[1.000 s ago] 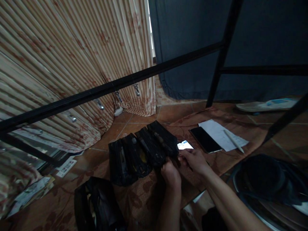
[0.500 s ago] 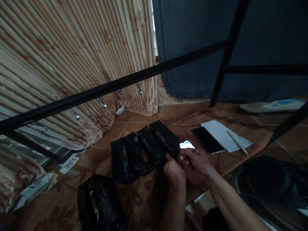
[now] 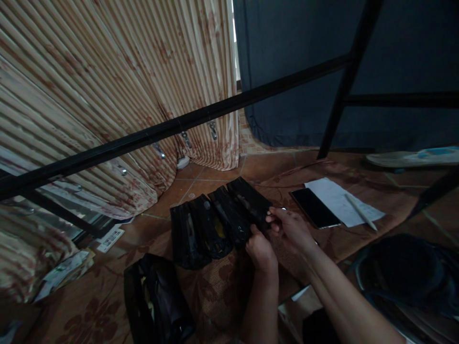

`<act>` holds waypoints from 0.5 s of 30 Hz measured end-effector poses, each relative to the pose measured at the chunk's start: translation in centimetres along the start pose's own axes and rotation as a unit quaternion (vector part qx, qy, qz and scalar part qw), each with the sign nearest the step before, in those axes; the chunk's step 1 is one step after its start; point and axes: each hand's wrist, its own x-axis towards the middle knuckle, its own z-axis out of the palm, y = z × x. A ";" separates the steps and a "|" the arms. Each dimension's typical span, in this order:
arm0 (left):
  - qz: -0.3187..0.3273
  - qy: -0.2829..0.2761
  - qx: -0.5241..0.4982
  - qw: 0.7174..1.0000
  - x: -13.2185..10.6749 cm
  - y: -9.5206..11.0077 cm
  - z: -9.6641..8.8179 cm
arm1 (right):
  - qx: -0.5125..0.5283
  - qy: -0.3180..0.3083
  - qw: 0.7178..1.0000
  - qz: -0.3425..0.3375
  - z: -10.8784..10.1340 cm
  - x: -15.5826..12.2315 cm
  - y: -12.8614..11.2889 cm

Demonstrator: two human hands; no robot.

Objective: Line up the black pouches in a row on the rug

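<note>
Several black zip pouches stand side by side on a brown patterned cloth, the rightmost black pouch (image 3: 248, 197) ending at my hands. My left hand (image 3: 261, 251) is closed at the near end of that pouch, its fingers gripping the edge. My right hand (image 3: 289, 229) pinches at the same end, thumb and forefinger together; whatever small part lies between them is too dark to make out. Beside it in the row lies another black pouch (image 3: 227, 215). A separate larger black pouch (image 3: 159, 301) lies nearer, its top partly open over something yellowish.
A dark-screened phone (image 3: 315, 208) and white paper (image 3: 335, 196) with a white pen (image 3: 360, 212) lie at the right. A black metal rail (image 3: 201, 112) crosses in front of the striped curtain (image 3: 118, 62). Papers (image 3: 64, 272) lie at left, a dark rounded object (image 3: 409, 272) at lower right.
My right hand has moved up slightly against the pouch's end and now covers most of the lit phone screen. The view has shifted a little, so things sit further right.
</note>
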 end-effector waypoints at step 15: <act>0.145 -0.237 -0.102 0.955 -9.3 -7.9 -8.2 | -0.072 0.241 0.968 -0.027 -2.3 -0.7 0.4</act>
